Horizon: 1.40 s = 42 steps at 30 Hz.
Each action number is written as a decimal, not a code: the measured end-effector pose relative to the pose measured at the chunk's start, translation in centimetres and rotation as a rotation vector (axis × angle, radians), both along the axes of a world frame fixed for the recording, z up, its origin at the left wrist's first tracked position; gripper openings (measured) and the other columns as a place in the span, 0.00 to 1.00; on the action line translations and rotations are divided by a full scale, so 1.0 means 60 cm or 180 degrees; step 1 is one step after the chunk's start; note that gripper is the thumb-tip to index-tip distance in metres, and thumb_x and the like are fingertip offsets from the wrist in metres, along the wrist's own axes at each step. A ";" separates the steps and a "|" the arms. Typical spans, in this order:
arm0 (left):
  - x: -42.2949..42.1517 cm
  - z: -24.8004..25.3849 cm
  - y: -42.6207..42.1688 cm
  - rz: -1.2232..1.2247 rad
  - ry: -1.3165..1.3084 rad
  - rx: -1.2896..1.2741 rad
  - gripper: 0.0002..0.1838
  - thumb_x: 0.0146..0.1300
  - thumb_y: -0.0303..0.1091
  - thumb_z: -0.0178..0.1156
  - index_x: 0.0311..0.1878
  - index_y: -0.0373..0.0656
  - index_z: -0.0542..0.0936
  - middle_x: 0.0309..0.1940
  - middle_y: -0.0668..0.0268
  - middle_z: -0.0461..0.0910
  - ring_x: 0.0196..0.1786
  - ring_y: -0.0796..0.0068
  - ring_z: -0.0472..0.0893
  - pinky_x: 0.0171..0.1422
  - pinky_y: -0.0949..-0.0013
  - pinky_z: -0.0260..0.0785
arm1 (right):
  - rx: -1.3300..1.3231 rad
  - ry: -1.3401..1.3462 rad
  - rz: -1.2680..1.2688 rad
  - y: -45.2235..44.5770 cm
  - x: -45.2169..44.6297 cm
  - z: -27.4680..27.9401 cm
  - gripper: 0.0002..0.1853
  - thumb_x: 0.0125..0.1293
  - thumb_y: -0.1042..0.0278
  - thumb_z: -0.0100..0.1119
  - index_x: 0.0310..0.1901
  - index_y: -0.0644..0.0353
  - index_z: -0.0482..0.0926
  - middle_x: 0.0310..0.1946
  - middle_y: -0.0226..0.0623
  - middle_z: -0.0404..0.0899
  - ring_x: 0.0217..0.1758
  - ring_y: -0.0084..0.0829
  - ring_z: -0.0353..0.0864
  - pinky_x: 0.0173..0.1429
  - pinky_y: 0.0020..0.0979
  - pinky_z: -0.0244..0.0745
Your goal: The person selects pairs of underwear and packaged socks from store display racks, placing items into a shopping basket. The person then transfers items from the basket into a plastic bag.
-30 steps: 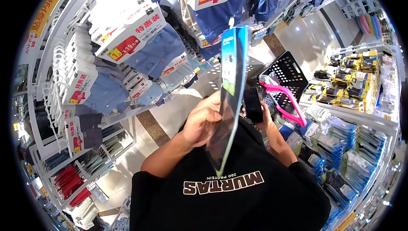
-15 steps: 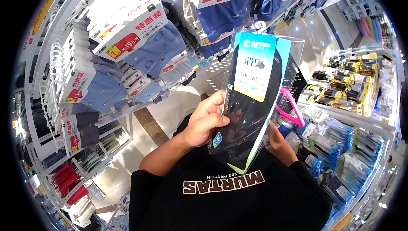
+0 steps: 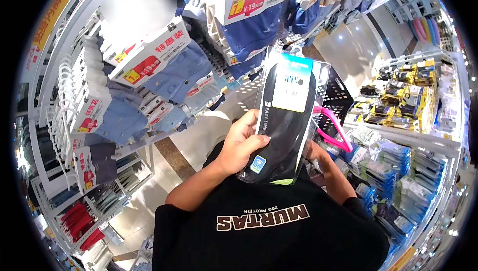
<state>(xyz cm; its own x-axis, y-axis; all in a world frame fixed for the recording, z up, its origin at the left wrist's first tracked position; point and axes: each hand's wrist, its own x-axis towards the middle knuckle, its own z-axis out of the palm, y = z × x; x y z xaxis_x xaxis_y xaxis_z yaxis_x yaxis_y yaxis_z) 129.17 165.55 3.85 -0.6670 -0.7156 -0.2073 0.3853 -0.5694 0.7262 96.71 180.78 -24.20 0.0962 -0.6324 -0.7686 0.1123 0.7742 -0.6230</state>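
Observation:
A clear package of black socks (image 3: 289,121) with a blue and white label is held upright before my chest. My left hand (image 3: 244,141) pinches its left edge, thumb on the front. Behind the package's lower right side, my right hand (image 3: 312,150) is mostly hidden, so its fingers and anything in them do not show. Just right of the package, a pink handle (image 3: 334,134) stands out from a black perforated basket (image 3: 340,91).
Racks of hanging blue garments (image 3: 179,76) with price cards fill the left and top. On the right, shelves hold yellow and black packs (image 3: 416,99) and blue-edged packs (image 3: 381,171). Tiled floor (image 3: 199,134) shows between the racks and my body.
The package has turned from edge-on to face-on, then shifted slightly down and left with my left hand. The dark phone seen in my right hand earlier is now hidden behind it.

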 end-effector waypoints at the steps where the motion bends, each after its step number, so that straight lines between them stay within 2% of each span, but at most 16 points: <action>1: -0.003 -0.001 -0.001 -0.0013 0.0011 -0.0016 0.25 0.61 0.20 0.52 0.64 0.32 0.69 0.58 0.55 0.78 0.58 0.70 0.81 0.66 0.65 0.73 | -0.0050 0.0104 0.0054 -0.006 0.001 -0.006 0.22 0.71 0.51 0.54 0.53 0.61 0.82 0.42 0.45 0.87 0.43 0.41 0.87 0.46 0.41 0.82; 5: -0.013 -0.002 -0.003 -0.0256 0.0041 0.0030 0.23 0.63 0.20 0.52 0.62 0.32 0.70 0.56 0.55 0.79 0.56 0.71 0.82 0.64 0.66 0.74 | -0.0167 0.0594 0.0260 -0.014 0.022 -0.038 0.20 0.70 0.52 0.56 0.51 0.60 0.83 0.43 0.44 0.87 0.43 0.41 0.87 0.46 0.41 0.82; 8: -0.026 -0.008 0.000 -0.0040 0.0117 -0.0196 0.20 0.65 0.19 0.52 0.61 0.32 0.69 0.53 0.57 0.81 0.53 0.75 0.82 0.61 0.69 0.75 | -0.0207 0.0820 0.0334 -0.013 0.042 -0.057 0.19 0.69 0.52 0.57 0.50 0.59 0.84 0.43 0.44 0.88 0.43 0.41 0.88 0.46 0.41 0.82; 17: -0.059 -0.016 -0.019 -0.0242 0.0091 -0.0032 0.21 0.64 0.18 0.51 0.62 0.32 0.71 0.52 0.60 0.82 0.51 0.77 0.82 0.57 0.72 0.74 | -0.0628 0.1713 0.0576 -0.005 0.021 -0.107 0.17 0.66 0.54 0.61 0.46 0.57 0.87 0.45 0.43 0.88 0.44 0.41 0.88 0.46 0.41 0.82; 19: -0.075 -0.021 -0.025 -0.0250 0.0055 -0.0106 0.21 0.64 0.18 0.52 0.62 0.32 0.71 0.52 0.60 0.82 0.50 0.78 0.82 0.56 0.72 0.75 | -0.1341 0.2277 0.1050 0.003 0.010 -0.118 0.16 0.66 0.54 0.62 0.45 0.56 0.88 0.45 0.42 0.88 0.44 0.41 0.88 0.46 0.42 0.82; 23: -0.113 -0.019 -0.038 -0.0476 -0.0076 -0.0022 0.22 0.64 0.18 0.52 0.62 0.32 0.71 0.51 0.61 0.82 0.49 0.78 0.82 0.55 0.73 0.75 | -0.2961 0.2689 0.2985 -0.002 -0.034 -0.129 0.17 0.69 0.51 0.61 0.46 0.54 0.89 0.45 0.40 0.89 0.42 0.41 0.88 0.45 0.42 0.82; 24: -0.128 -0.013 -0.040 -0.0493 -0.0115 -0.0051 0.23 0.64 0.18 0.52 0.64 0.32 0.71 0.51 0.61 0.82 0.49 0.79 0.82 0.55 0.73 0.74 | -0.1153 0.2342 0.2231 0.009 -0.029 -0.187 0.17 0.72 0.50 0.57 0.49 0.52 0.88 0.46 0.41 0.89 0.43 0.43 0.88 0.46 0.46 0.83; 25: -0.141 -0.008 -0.041 -0.0531 -0.0159 -0.0040 0.24 0.63 0.18 0.52 0.64 0.32 0.71 0.51 0.61 0.82 0.49 0.79 0.82 0.55 0.73 0.74 | -0.0644 0.1498 0.1536 0.023 -0.033 -0.222 0.19 0.71 0.49 0.59 0.56 0.51 0.83 0.48 0.43 0.88 0.44 0.45 0.88 0.47 0.50 0.83; 27: -0.165 0.000 -0.046 -0.0603 -0.0246 -0.0030 0.25 0.63 0.18 0.52 0.65 0.32 0.70 0.51 0.62 0.82 0.48 0.80 0.82 0.54 0.74 0.74 | -0.0219 0.1280 0.0932 0.020 -0.023 -0.184 0.19 0.71 0.50 0.59 0.55 0.51 0.83 0.47 0.43 0.88 0.44 0.46 0.88 0.47 0.50 0.83; 33: -0.232 -0.002 -0.061 -0.0708 -0.0388 -0.0134 0.26 0.63 0.19 0.53 0.66 0.32 0.71 0.51 0.63 0.82 0.48 0.81 0.81 0.53 0.74 0.74 | -0.0064 0.1100 0.0283 0.005 -0.043 -0.122 0.19 0.70 0.51 0.59 0.53 0.53 0.83 0.46 0.45 0.87 0.44 0.47 0.88 0.47 0.50 0.82; 38: -0.282 0.006 -0.066 -0.0900 -0.0681 -0.0156 0.20 0.63 0.20 0.54 0.59 0.34 0.75 0.45 0.66 0.82 0.43 0.83 0.80 0.48 0.75 0.73 | -0.0089 0.0985 0.0043 0.004 -0.076 -0.100 0.18 0.69 0.52 0.59 0.52 0.55 0.83 0.44 0.47 0.87 0.44 0.48 0.87 0.47 0.50 0.81; 42: -0.321 0.005 -0.063 -0.0929 -0.0700 -0.0206 0.17 0.63 0.20 0.55 0.56 0.35 0.75 0.45 0.66 0.82 0.43 0.83 0.80 0.49 0.75 0.73 | -0.0156 0.0873 -0.0077 0.003 -0.060 -0.100 0.18 0.69 0.52 0.59 0.50 0.56 0.83 0.43 0.48 0.87 0.43 0.49 0.87 0.47 0.51 0.81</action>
<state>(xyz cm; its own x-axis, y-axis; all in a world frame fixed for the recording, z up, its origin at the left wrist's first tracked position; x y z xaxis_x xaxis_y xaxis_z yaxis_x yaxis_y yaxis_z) 109.89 161.78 4.17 -0.7896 -0.5181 -0.3289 0.0441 -0.5825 0.8117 93.10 180.94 -30.19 -0.1267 -0.6691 -0.7323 -0.0477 0.7415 -0.6692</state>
